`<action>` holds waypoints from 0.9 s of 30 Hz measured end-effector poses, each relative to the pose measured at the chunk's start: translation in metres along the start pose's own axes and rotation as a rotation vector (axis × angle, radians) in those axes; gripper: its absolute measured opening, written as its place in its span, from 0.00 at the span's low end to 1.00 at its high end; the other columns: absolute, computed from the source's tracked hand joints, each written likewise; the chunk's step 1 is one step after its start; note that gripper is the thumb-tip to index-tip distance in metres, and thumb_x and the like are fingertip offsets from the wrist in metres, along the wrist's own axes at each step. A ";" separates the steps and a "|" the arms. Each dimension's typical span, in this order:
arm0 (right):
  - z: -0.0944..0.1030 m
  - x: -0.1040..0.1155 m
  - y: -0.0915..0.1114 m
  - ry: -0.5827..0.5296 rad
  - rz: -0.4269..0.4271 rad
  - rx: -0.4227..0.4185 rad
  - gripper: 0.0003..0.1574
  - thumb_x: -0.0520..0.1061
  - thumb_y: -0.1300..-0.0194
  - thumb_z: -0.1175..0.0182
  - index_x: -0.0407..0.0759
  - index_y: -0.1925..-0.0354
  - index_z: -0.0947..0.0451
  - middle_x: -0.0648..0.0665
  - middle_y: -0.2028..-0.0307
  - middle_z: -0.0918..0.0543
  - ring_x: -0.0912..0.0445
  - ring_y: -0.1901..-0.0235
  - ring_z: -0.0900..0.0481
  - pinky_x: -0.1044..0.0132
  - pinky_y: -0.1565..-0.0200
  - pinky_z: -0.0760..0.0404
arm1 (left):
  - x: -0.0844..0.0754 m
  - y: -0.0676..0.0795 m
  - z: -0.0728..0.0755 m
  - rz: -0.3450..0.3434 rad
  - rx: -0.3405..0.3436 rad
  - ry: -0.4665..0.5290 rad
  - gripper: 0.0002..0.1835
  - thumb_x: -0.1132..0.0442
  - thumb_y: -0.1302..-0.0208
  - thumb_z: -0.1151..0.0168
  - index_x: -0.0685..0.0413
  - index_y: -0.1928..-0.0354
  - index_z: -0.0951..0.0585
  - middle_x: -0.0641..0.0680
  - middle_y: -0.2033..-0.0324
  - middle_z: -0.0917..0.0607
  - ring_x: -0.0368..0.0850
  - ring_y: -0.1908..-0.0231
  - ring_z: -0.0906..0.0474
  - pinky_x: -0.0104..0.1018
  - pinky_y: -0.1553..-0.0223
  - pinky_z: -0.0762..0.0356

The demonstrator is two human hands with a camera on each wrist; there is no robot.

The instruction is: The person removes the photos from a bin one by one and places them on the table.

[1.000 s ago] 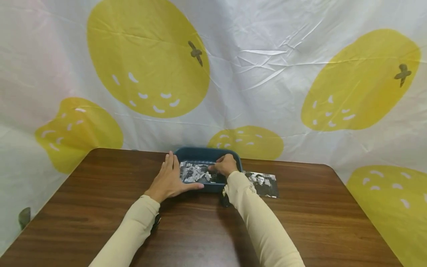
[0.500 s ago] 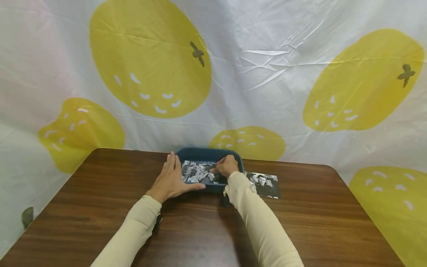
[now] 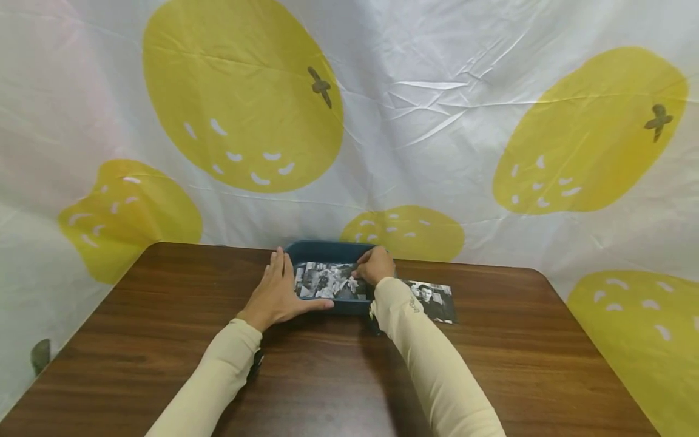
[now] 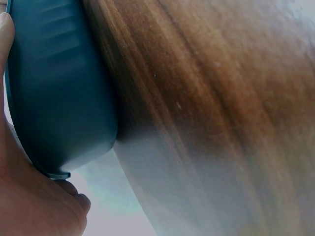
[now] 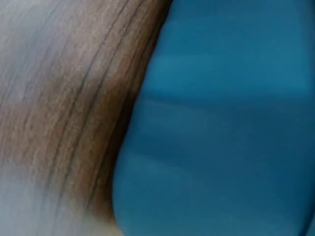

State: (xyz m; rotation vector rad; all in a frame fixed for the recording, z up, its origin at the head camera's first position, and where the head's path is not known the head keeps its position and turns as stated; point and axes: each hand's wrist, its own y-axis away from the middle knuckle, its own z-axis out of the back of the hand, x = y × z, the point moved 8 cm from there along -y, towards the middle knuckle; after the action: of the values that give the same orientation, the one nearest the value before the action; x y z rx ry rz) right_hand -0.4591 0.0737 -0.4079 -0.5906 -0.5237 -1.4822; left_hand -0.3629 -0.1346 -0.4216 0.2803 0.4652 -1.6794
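Note:
A blue plastic tray (image 3: pixel 327 249) stands near the back edge of the wooden table, with black-and-white photos (image 3: pixel 327 280) lying in it. My left hand (image 3: pixel 277 297) rests on the tray's left corner, its fingers straight along the left side and its thumb along the front rim. Inside the right end, my right hand (image 3: pixel 377 264) pinches the right part of the top photo between thumb and curled fingers. The left wrist view shows the tray's outer wall (image 4: pixel 59 88) beside the left hand. In the right wrist view the blue wall (image 5: pixel 216 137) fills much of the frame, hiding the right hand.
Another black-and-white photo (image 3: pixel 434 301) lies on the table right of the tray, partly behind the right sleeve (image 3: pixel 404 306). The wooden table (image 3: pixel 322 382) extends toward me. A white cloth with yellow fruit prints (image 3: pixel 246 91) hangs close behind.
My right hand has moved slightly right and up, and the top photo has shifted right with it, baring a strip of another photo at left. The left hand stays on the tray.

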 end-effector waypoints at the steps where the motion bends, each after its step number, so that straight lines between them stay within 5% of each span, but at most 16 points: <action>1: 0.001 0.000 0.000 -0.005 0.002 -0.001 0.14 0.39 0.50 0.22 0.38 0.63 0.10 0.39 0.59 0.11 0.42 0.54 0.17 0.50 0.47 0.20 | 0.000 0.000 0.000 0.001 0.001 0.001 0.76 0.19 0.54 0.36 0.74 0.23 0.54 0.72 0.23 0.62 0.66 0.23 0.66 0.58 0.25 0.53; 20: 0.015 0.005 0.002 -0.208 0.080 -0.008 0.11 0.32 0.51 0.25 0.32 0.65 0.12 0.37 0.62 0.12 0.45 0.59 0.19 0.54 0.50 0.20 | 0.000 0.000 -0.001 0.010 0.016 0.000 0.77 0.18 0.54 0.37 0.74 0.23 0.54 0.72 0.23 0.62 0.66 0.23 0.67 0.57 0.25 0.55; 27: 0.025 0.010 0.003 -0.288 0.077 0.019 0.13 0.30 0.49 0.26 0.29 0.61 0.13 0.34 0.53 0.14 0.45 0.53 0.20 0.57 0.49 0.21 | -0.001 0.000 -0.001 0.008 0.018 -0.002 0.77 0.18 0.55 0.36 0.74 0.23 0.54 0.72 0.23 0.62 0.66 0.23 0.67 0.58 0.25 0.55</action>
State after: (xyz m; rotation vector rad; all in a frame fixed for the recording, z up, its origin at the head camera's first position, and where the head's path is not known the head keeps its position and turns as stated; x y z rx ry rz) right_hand -0.4546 0.0826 -0.3826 -0.8071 -0.7293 -1.3251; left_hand -0.3631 -0.1334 -0.4220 0.2927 0.4472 -1.6761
